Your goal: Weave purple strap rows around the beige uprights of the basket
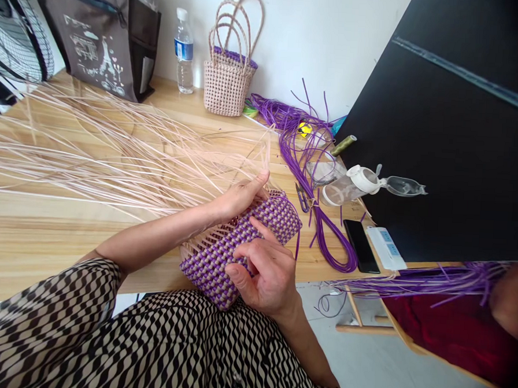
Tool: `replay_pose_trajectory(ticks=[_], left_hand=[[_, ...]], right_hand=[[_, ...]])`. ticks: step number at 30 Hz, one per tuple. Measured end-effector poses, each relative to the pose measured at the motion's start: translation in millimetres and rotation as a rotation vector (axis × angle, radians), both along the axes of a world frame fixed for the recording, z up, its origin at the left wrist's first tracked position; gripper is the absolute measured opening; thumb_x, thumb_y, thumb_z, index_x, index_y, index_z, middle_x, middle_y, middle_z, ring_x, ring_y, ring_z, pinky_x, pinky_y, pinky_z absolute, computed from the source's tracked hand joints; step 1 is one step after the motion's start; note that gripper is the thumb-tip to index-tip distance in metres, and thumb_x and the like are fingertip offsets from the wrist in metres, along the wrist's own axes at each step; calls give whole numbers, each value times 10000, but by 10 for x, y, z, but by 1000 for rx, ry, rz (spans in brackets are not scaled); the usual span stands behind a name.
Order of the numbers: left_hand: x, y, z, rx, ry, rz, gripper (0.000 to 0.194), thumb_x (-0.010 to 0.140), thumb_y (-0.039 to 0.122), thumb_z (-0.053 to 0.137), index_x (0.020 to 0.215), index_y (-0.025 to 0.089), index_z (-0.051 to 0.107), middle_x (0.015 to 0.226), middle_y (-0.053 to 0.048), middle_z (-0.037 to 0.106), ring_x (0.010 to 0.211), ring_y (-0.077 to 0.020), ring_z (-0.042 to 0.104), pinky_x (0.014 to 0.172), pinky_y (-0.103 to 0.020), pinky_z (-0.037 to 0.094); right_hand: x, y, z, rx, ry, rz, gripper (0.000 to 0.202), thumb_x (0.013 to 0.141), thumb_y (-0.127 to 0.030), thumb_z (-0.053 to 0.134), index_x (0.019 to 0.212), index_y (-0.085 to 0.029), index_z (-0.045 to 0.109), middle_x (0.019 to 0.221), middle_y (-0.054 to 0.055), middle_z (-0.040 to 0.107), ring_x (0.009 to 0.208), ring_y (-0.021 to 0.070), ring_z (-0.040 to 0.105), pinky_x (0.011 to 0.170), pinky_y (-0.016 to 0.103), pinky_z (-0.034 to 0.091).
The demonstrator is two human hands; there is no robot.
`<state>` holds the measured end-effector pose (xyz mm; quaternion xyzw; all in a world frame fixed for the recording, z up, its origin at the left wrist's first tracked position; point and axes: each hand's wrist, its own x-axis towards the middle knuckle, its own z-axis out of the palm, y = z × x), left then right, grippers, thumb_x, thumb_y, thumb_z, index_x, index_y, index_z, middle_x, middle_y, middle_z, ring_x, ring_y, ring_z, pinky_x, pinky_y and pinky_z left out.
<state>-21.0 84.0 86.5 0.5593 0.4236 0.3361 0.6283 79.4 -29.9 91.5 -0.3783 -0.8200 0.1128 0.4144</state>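
Observation:
A half-woven purple and beige basket (216,267) lies tilted at the table's front edge, against the patterned clothing. My left hand (243,199) reaches over its upper edge, thumb and fingers pressed together around a pale strand (267,151) that loops up from them. Over the basket's near side is my right hand (266,269), its index finger extended towards the weave and its thumb apart, with nothing visible between them. Many long pale strands (125,169) spread leftward from the basket. A purple strand hangs at its right end.
Behind stand a finished small basket (227,88), a water bottle (184,57) and a grey bag (106,41). To the right are purple strands (334,247), small snips (302,197), a clear bottle (341,189), a phone (361,245) and a black panel (453,140). Another person's arm shows far right.

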Motion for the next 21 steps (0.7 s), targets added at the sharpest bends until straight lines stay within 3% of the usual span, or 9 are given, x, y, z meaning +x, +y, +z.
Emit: replay_pose_trajectory(ticks=[9,16,19,21], left_hand=[[-19,-20,6,73,40,-81,746,792,720,232,678,125,667,681,-73,659,671,-168,580,614,-277,422],[4,7,-43,41,47,-29,720,785,727,264,688,131,655,669,-63,646,664,-162,563,604,-273,407],[16,25,-75,12,35,-42,675,791,703,307,673,131,646,642,-55,639,615,-150,542,566,-268,381],[24,22,-85,-8,8,-56,633,795,675,344,674,128,640,655,-52,646,592,-141,533,556,-266,373]], right_hand=[[-23,29,23,7,0,-8,226,871,-354,509,738,-179,561,567,-36,566,542,95,546,1028,432,395],[-27,57,36,-7,11,12,216,870,-334,507,730,-180,565,575,-34,576,534,95,544,985,409,433],[66,76,66,56,64,-54,101,845,-257,538,787,-186,581,602,-28,586,534,105,543,917,392,475],[179,147,92,121,77,-175,60,835,-207,538,832,-193,596,665,-3,617,617,132,584,853,362,496]])
